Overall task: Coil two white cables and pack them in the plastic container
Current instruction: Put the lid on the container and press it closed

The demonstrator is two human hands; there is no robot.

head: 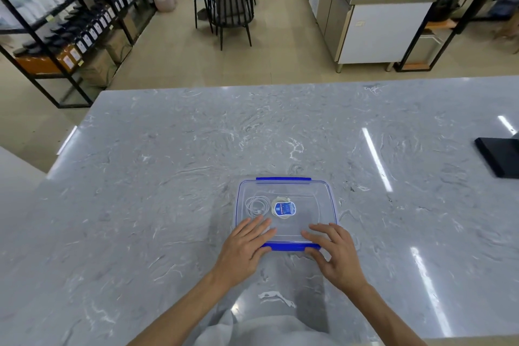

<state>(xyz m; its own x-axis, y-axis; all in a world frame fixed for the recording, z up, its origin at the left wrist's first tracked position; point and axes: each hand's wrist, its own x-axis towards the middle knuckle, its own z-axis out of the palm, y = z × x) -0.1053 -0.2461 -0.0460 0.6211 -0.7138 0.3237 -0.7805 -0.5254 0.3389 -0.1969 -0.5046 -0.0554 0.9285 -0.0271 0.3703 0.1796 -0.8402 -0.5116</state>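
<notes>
pressing lid (307, 201) of plastic container (334, 206) with left hand (245, 247) and right hand (335, 251), fingers straight and flat; coiled white cable (257, 205) inside beside blue label (285, 208)

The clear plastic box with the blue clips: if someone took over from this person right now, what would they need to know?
Left hand: flat, fingers straight, pressing the near left corner of the lid of the clear plastic container with blue clips.
Right hand: fingers relaxed on the near right corner, thumb by the near blue clip.
Inside: one coiled white cable at the left; a second whitish coil partly hidden behind the blue oval label.
Done: cables coiled and packed, lid on.
Left: check the near clip and the far blue clip; whether they are latched cannot be told.
</notes>
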